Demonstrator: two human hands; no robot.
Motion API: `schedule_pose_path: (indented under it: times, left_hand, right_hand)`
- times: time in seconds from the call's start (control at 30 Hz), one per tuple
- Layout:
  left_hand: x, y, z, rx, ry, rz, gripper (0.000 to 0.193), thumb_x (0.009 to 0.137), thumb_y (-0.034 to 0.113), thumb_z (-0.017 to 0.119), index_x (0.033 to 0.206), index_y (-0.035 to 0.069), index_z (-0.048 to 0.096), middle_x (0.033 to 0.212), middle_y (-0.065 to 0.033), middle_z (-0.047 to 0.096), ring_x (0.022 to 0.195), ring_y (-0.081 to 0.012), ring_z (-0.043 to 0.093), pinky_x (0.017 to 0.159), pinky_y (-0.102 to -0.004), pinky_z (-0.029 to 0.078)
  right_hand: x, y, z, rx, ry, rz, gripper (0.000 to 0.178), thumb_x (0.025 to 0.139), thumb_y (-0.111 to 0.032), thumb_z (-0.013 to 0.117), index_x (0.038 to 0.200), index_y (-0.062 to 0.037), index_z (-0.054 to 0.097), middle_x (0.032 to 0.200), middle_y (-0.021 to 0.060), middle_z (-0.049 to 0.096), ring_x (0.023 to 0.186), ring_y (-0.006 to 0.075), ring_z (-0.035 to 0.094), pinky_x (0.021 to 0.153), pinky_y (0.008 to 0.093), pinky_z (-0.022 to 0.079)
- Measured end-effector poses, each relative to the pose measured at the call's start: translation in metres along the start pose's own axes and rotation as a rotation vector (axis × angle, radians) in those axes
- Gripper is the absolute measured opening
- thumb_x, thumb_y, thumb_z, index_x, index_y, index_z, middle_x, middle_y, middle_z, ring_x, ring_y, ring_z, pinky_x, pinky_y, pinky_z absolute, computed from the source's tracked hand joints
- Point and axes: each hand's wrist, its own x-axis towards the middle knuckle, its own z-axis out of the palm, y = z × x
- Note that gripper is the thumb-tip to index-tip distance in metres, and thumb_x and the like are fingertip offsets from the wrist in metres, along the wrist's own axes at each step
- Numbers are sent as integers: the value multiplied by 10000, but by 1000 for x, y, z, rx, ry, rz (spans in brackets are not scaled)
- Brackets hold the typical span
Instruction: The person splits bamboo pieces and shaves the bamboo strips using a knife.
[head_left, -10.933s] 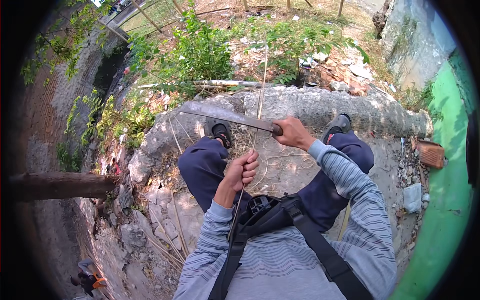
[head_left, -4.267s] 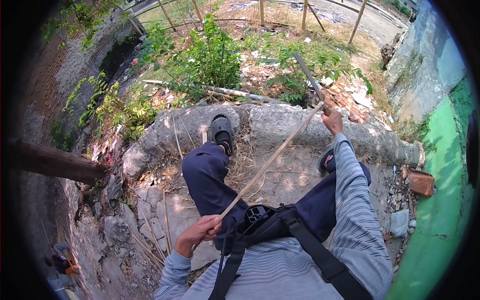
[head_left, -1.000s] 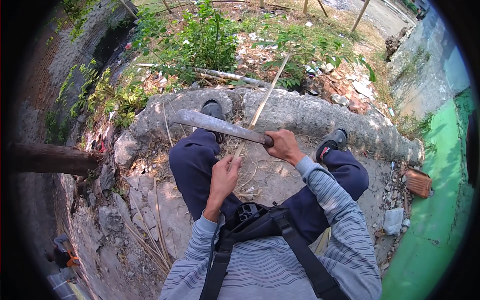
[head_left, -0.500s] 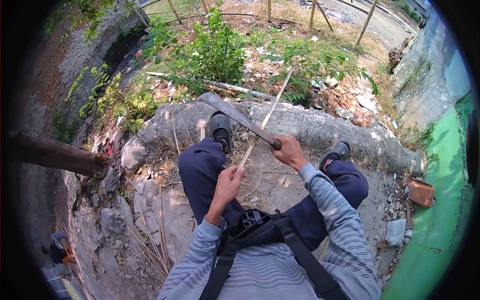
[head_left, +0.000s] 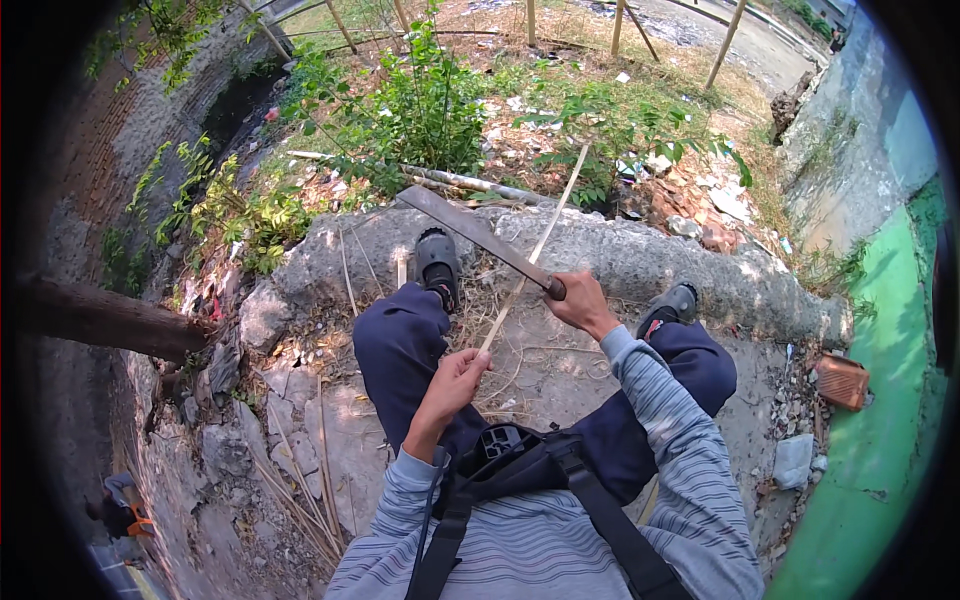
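Observation:
My right hand (head_left: 582,303) is closed around the dark handle of a machete (head_left: 462,227). Its long, flat grey blade points away to the far left. A thin pale strip, probably bamboo (head_left: 558,212), slants from near my lap out toward the plants. The near end of this strip is pinched between the thumb and fingers of my left hand (head_left: 450,388). The blade crosses the strip close to the handle; whether its edge touches the strip I cannot tell.
Beyond my shoes (head_left: 437,262) runs a rough concrete ledge (head_left: 640,255), with green shrubs (head_left: 430,120) behind it. More thin strips (head_left: 310,490) lie at the left. A brown trunk (head_left: 120,318), an orange-brown container (head_left: 842,382) and a green wall (head_left: 860,450) flank me. Another person (head_left: 120,505) shows far left.
My left hand has come slightly nearer to me, and the pale strip has slid back with it under the machete. The right hand and machete have hardly moved.

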Motion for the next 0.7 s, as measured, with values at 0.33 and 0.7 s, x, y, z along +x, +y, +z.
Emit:
schedule_pose_path:
  times: [0.33, 0.7]
  left_hand:
    - [13, -4, 8, 135, 55, 103, 335, 1110, 333, 553, 939, 69, 669, 623, 121, 404, 525, 2, 317, 491, -226, 228]
    - [14, -11, 13, 404, 103, 190, 390, 1110, 328, 531, 850, 54, 627, 627, 62, 451, 575, -51, 390, 520, -262, 313]
  right_hand:
    - [-13, -19, 12, -116, -44, -179, 248, 765, -303, 727, 959, -153, 764, 722, 187, 701, 699, 409, 700, 656, 521, 557]
    - [-19, -21, 13, 6, -77, -92, 221, 786, -318, 728, 909, -136, 744, 748, 174, 710, 728, 415, 703, 683, 523, 557]
